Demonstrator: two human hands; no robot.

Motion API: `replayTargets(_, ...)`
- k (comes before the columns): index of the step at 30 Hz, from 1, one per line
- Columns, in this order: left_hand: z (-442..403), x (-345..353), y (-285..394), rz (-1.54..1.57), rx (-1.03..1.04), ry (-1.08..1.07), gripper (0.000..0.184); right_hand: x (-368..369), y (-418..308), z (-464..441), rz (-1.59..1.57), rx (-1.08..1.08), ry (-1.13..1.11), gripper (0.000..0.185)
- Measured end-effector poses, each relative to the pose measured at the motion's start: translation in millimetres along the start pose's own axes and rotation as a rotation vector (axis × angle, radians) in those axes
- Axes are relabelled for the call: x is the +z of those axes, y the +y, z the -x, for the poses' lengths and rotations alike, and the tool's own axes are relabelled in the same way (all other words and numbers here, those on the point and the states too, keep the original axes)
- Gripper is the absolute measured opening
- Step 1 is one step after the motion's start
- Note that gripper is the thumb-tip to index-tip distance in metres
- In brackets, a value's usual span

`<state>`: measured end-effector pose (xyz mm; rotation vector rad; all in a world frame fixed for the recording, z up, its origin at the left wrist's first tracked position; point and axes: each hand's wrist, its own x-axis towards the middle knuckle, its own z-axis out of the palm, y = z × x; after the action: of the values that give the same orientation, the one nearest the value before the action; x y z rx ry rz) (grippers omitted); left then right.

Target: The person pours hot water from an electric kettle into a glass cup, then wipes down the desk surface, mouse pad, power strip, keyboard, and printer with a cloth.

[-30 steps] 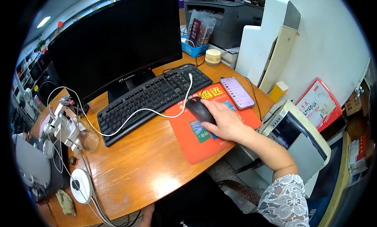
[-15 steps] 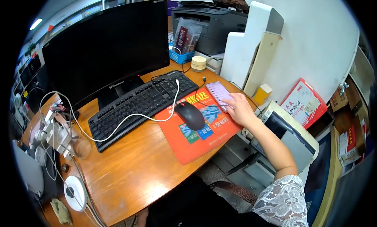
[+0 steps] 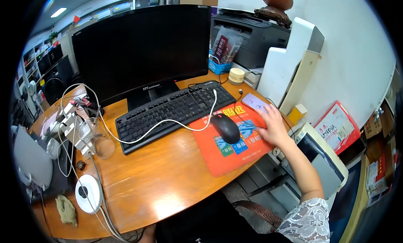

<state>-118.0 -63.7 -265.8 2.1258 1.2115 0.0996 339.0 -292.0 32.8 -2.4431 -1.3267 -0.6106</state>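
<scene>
My right hand (image 3: 273, 125) is over the right edge of an orange-red mouse pad (image 3: 216, 165), its fingers apart and nothing visible in its grasp. Its fingertips overlap the near end of a smartphone (image 3: 253, 102) with a lit, pale purple screen; whether they touch it I cannot tell. The phone lies at the pad's upper right corner. A black mouse (image 3: 226, 128) rests on the pad, left of my hand. At the bottom edge a small patch of skin shows, perhaps part of my left arm or hand; no fingers can be made out there.
Behind a black keyboard (image 3: 168, 115) crossed by a white cable stands a monitor (image 3: 142, 49). A round cream tub (image 3: 236, 76) and a printer (image 3: 252, 43) are at the back right. Power adapters (image 3: 73, 127) and a white disc-shaped device (image 3: 89, 194) occupy the left side.
My right hand has drawn back from the phone toward the near side, its fingers spreading more. The phone stays on the desk. The whole view has shifted, with things now further right and lower.
</scene>
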Motion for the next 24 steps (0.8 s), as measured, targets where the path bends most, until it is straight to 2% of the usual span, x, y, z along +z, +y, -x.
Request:
replayTargets(3,4,-6,18,-0.03,0.072,-0.001,0.058,-29,-67,1,-0.353,-0.194,-0.183,0.072)
replayTargets(5,11,-1,32,-0.102,0.157,-0.009,0.059,-19,-95,-5,-0.394,-0.207,-0.186,0.073)
replayTargets(6,13,1,41,-0.16,0.185,-0.016,0.059,-6,-102,-10,-0.371,-0.145,-0.208,0.074)
replayTargets(8,19,21,41,-0.39,0.213,-0.014,0.058,29,-100,-19,-0.314,-0.111,-0.13,0.069)
replayTargets(10,17,27,40,-0.359,0.279,0.026,0.055,34,-100,-21,-0.253,-0.127,-0.064,0.062)
replayTargets(12,11,24,44,-0.299,0.333,0.102,0.053,19,-103,-10,-0.291,-0.266,-0.031,0.058)
replayTargets(13,5,22,44,-0.26,0.333,0.109,0.053,13,-104,-3,-0.293,-0.344,-0.009,0.057)
replayTargets(16,-10,20,39,-0.181,0.292,0.09,0.053,-2,-98,1,-0.293,-0.225,-0.1,0.054)
replayTargets(17,-14,18,35,-0.162,0.275,0.084,0.053,9,-89,-2,-0.192,-0.19,0.03,0.052)
replayTargets(19,-18,18,27,-0.136,0.243,0.077,0.053,12,-89,-2,-0.18,-0.136,0.113,0.051)
replayTargets(21,-22,17,21,-0.11,0.22,0.076,0.054,6,-94,-1,-0.293,-0.284,0.005,0.047)
replayTargets(24,-23,16,11,-0.088,0.176,0.075,0.054,10,-92,-2,-0.305,-0.179,0.001,0.046)
